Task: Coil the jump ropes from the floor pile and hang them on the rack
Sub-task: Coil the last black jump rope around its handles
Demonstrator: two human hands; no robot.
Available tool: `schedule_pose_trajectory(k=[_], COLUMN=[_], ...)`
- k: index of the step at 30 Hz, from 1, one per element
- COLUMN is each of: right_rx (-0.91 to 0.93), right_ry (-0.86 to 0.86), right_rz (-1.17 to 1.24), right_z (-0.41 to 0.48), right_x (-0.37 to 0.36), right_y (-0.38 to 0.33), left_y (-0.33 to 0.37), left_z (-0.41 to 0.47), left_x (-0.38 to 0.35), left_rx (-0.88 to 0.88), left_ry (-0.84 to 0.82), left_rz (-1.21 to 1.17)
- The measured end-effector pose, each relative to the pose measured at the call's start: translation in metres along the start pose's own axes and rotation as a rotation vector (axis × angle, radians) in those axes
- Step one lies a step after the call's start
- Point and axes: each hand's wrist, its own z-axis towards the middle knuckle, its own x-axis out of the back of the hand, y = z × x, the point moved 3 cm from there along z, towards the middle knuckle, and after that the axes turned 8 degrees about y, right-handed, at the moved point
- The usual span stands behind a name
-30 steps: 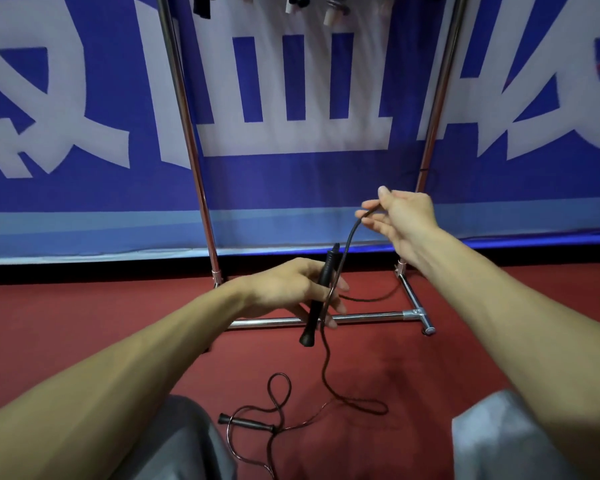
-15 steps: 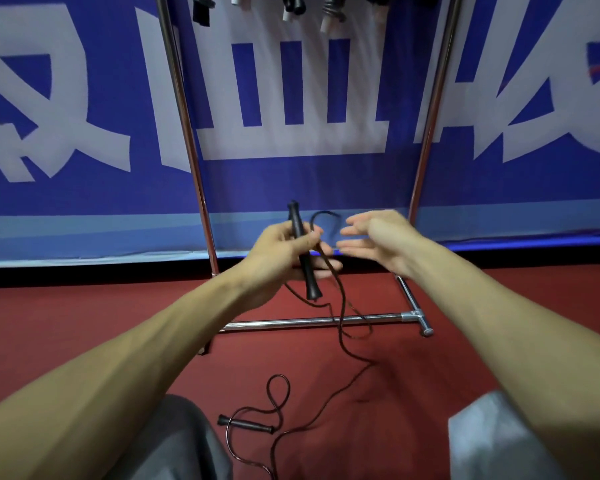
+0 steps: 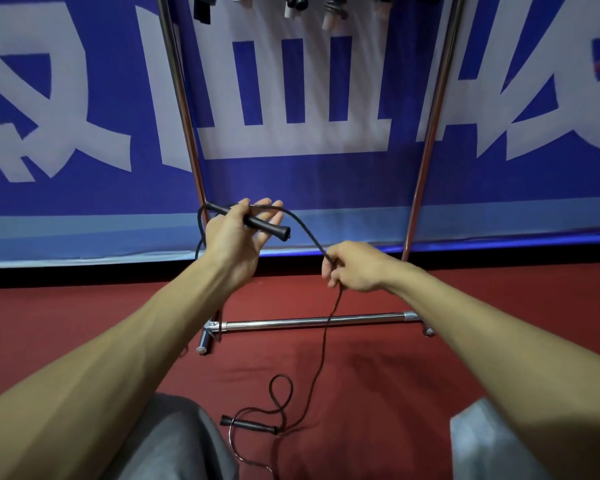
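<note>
Closest to me, between my grey-trousered knees [image 3: 174,441], the free handle [image 3: 249,425] of the jump rope lies on the red floor [image 3: 378,375], long axis roughly left to right. Thin black slack curls in a loose figure-eight just beyond it.

From that slack the cord [image 3: 321,344] climbs steeply, crossing in front of the rack's bottom bar, into my right hand [image 3: 355,270]. Its fingers [image 3: 328,271] are curled and pinch the cord. So the uncoiled length lies below the right hand and toward me, and the right hand is plainly the nearer one to it.

From that pinch the cord arcs up and left to my left hand [image 3: 234,244], which is higher and a little farther out. There the thumb clamps the held handle [image 3: 257,224] across the palm, the other fingers [image 3: 267,204] reaching nearly straight behind it. The held handle slants from upper left to lower right, butt end toward the right hand. One dark loop hangs behind the left wrist.

I judge the next wrap means carrying the pinched cord up-left over that hand, across the handle's axis. Most of the rope looks uncoiled.

Beyond stands the chrome rack [image 3: 312,322] against a blue banner [image 3: 291,181]. Hung ropes [image 3: 329,12] show at the very top.
</note>
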Motion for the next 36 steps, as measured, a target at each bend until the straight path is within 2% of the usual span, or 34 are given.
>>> schedule_pose_trajectory(k=[2,4,7,9,11,14,19,22,25,28,31,33,36], right_rx=[-0.044,-0.12,-0.18,-0.175,-0.188,-0.245,-0.366,-0.442,-0.458,-0.457,-0.414,-0.305,-0.142], right_ry=[0.142,0.262,0.367,0.422,0.478,0.581,0.692,0.713,0.654,0.526,0.24,0.008,-0.217], right_rz=[0.079,0.359,0.738,0.844,0.895,0.997,1.214,1.276,1.273,1.229,0.966,0.729,0.478], right_z=[0.004,0.005,0.004,0.002,0.002,0.002,0.001,0.0,0.002,0.004,0.002,-0.004,-0.01], right_x=[0.006,0.013,0.026,0.033,0.039,0.048,0.058,0.057,0.054,0.046,0.035,0.026,0.012], right_y=[0.001,0.0,-0.006,-0.007,-0.004,0.006,0.026,0.034,0.036,0.034,0.026,0.014,-0.001], left_y=[-0.006,-0.016,-0.034,-0.042,-0.047,-0.047,-0.045,-0.042,-0.04,-0.036,-0.025,-0.017,-0.008], left_z=[0.003,0.002,-0.007,-0.018,-0.029,-0.04,-0.051,-0.054,-0.052,-0.046,-0.039,-0.033,-0.021], left_x=[0.005,0.007,0.009,0.008,0.005,-0.002,-0.008,-0.01,-0.015,-0.021,-0.025,-0.025,-0.02], left_rx=[-0.007,0.015,0.043,0.111,0.234,0.337,0.472,0.475,0.374,0.218,0.084,0.015,0.011], left_ry=[0.031,0.0,-0.187,-0.364,-0.49,-0.594,-0.661,-0.691,-0.677,-0.56,-0.418,-0.351,-0.268], left_rz=[0.141,0.379,0.872,1.052,1.065,1.018,0.857,0.802,0.781,0.655,0.484,0.37,0.168])
